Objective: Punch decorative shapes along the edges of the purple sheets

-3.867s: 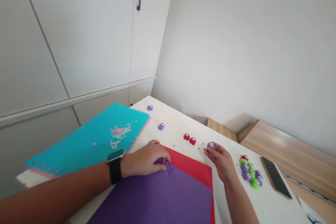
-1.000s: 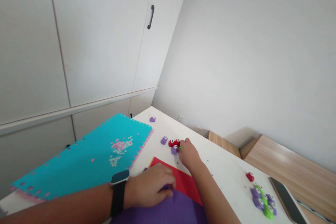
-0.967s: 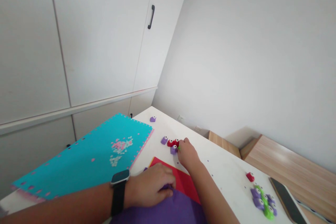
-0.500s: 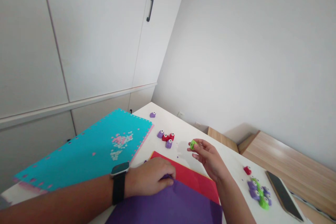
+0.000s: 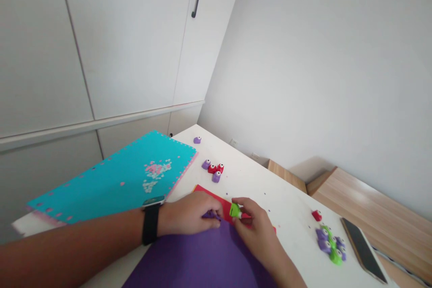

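Well, in the head view, the right hand (image 5: 258, 234) is pinching a green craft punch (image 5: 235, 210) between fingers and thumb, just over a red paper sheet (image 5: 214, 200). The left hand (image 5: 189, 211), wearing a black-strapped smartwatch (image 5: 150, 220), is pressing its fingers together on a purple paper sheet (image 5: 192, 261) that is lying over the red one. The white bench (image 5: 290, 216) is carrying small purple and red punches (image 5: 213, 168) near its far corner, and a cluster of green and purple punches (image 5: 329, 243) beside a phone (image 5: 362, 249). A teal foam mat (image 5: 114, 184) is overlapping the bench's left side. White wardrobe doors (image 5: 118, 40) are rising on the left, a pale wall (image 5: 320, 63) is filling the right, and a wooden surface (image 5: 367, 198) is lying beyond the bench.
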The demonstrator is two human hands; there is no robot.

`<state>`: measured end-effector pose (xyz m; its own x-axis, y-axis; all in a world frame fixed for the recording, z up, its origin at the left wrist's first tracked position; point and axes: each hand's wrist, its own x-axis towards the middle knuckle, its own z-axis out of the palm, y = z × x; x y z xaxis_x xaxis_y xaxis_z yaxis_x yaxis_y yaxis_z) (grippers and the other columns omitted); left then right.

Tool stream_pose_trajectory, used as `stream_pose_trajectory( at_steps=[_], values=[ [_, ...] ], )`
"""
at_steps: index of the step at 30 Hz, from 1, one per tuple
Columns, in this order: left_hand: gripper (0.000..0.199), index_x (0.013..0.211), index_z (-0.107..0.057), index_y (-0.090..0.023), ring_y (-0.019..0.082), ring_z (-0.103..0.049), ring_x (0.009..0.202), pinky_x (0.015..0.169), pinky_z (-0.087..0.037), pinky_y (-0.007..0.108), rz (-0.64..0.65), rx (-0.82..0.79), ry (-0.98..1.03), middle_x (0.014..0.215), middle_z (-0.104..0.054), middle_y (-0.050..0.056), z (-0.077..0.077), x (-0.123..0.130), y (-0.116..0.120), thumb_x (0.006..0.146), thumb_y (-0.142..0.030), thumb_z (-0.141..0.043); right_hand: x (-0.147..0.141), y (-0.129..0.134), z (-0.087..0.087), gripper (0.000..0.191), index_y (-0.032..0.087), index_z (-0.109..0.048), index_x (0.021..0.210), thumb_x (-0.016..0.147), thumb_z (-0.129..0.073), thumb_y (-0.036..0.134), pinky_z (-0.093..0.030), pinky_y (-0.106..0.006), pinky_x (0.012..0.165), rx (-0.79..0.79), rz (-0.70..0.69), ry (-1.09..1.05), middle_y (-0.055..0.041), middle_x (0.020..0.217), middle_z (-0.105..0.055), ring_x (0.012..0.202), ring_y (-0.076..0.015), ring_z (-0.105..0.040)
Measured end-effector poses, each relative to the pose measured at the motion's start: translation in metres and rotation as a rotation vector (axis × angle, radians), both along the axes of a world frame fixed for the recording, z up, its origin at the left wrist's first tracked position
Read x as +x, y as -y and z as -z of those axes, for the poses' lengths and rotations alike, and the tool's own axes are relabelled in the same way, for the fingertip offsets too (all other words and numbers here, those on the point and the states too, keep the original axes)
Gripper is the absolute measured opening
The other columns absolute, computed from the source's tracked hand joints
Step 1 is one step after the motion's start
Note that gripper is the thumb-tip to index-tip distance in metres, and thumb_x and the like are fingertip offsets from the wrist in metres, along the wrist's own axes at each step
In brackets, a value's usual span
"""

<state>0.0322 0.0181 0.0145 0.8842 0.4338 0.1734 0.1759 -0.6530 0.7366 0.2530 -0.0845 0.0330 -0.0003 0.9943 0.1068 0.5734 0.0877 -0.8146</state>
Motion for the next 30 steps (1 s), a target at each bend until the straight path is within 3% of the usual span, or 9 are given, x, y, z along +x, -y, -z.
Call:
stream_pose_trajectory(
  at_steps=[5,12,30],
  values=[
    [0.019,0.107,-0.075,-0.024,0.021,-0.073,0.090,0.079,-0.051,0.025,0.019,-0.012,0.030,0.100,-0.079,0.002,0.000,0.000,-0.001,0.089,-0.027,-0.068,-0.009,0.007,-0.009,0.033,0.024,-0.067,0.114,0.085,-0.060,0.011,-0.055,-0.036,0.090,0.073,-0.098,0.165,-0.0061,0.108,-0.071,0.099,-0.0229,-0.068],
    [0.015,0.103,-0.076,-0.023,0.020,-0.074,0.089,0.077,-0.050,0.024,0.026,-0.015,0.043,0.097,-0.079,0.001,-0.002,0.000,-0.001,0.095,-0.028,-0.063,-0.017,0.008,-0.018,0.037,0.027,-0.068,0.119,0.088,-0.060,0.008,-0.052,-0.034,0.098,0.110,-0.198,0.205,-0.0067,0.120,-0.068,0.110,-0.0224,-0.064],
    [0.015,0.090,-0.074,-0.023,0.018,-0.070,0.077,0.067,-0.045,0.024,-0.030,0.045,0.052,0.085,-0.077,0.000,-0.012,0.000,0.006,0.093,-0.027,-0.060,-0.015,0.009,-0.017,0.036,0.032,-0.068,0.125,0.092,-0.066,0.019,-0.054,-0.034,0.097,0.102,-0.202,0.202,-0.0070,0.120,-0.066,0.109,-0.0238,-0.064]
  ],
)
